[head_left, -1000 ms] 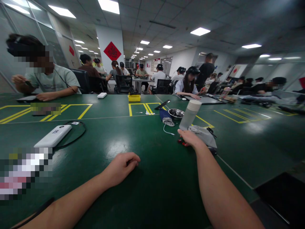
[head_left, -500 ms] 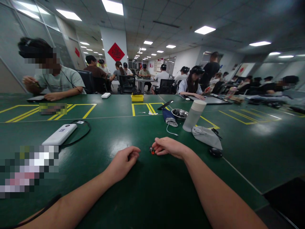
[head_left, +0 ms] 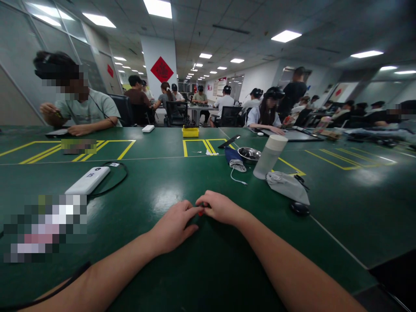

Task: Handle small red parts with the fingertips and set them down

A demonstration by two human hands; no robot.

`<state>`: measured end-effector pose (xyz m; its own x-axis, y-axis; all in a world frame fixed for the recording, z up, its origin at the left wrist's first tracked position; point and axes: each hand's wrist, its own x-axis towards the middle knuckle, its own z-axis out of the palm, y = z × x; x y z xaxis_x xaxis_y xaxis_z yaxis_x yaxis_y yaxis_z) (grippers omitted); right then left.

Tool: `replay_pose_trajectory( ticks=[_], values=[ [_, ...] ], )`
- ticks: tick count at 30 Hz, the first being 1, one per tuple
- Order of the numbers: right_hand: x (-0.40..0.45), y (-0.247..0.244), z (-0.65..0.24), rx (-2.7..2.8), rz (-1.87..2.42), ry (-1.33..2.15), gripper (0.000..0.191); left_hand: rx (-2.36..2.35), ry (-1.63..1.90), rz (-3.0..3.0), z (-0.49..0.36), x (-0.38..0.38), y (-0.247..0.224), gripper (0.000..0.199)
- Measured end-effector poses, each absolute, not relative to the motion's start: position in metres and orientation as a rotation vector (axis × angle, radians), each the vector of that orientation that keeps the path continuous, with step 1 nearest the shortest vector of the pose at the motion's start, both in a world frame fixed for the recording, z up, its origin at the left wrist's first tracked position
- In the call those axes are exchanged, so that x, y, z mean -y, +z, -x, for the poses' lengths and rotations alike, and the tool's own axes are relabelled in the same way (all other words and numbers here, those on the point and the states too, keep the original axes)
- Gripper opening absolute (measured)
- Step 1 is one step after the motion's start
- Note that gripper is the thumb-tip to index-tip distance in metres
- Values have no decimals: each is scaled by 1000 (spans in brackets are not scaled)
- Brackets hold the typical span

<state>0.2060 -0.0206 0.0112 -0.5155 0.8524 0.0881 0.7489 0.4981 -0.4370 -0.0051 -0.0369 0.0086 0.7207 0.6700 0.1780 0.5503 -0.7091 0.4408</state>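
Observation:
Between my two hands, low over the green table [head_left: 227,268], is a small orange-red and dark part [head_left: 200,212], mostly covered by fingers and too small to name. The fingers of my right hand [head_left: 222,208] pinch it. Coming from the left side, my left hand [head_left: 173,224] touches the part with an outstretched index fingertip. Its thumb is held apart below, and I see nothing in its grasp.
Ahead on the right are a frosted bottle [head_left: 269,158], a grey pouch [head_left: 286,187], a black mouse [head_left: 299,209] and a metal bowl [head_left: 248,154]. To the left lies a white power bank [head_left: 87,181] with a black cable. A yellow box [head_left: 190,132] stands farther back. Several people sit beyond.
My left hand has moved right and stretched its index finger to the small part. The right hand has come slightly left with the part, so the hands now meet.

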Motion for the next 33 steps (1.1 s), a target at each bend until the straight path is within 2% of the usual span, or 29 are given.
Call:
replay_pose_trajectory(
  ticks=[3,6,12,18,22,26,33],
  values=[
    [20,12,-208,2468,1373,530,14,-949,443,-2583,5,39,10,44],
    [20,15,-213,2485,1368,574,14,-942,435,-2579,5,39,11,42],
    [21,25,-228,2492,1490,573,12,-885,414,-2583,6,43,15,51],
    [26,37,-235,2593,1518,758,19,-931,459,-2518,6,41,9,42],
    [31,32,-217,2637,1327,695,18,-997,493,-2472,5,38,4,37],
    [31,26,-207,2639,1234,679,13,-1046,494,-2469,4,36,3,23],
    [31,28,-214,2597,1236,700,27,-1183,465,-2563,7,38,5,17]
  ],
)
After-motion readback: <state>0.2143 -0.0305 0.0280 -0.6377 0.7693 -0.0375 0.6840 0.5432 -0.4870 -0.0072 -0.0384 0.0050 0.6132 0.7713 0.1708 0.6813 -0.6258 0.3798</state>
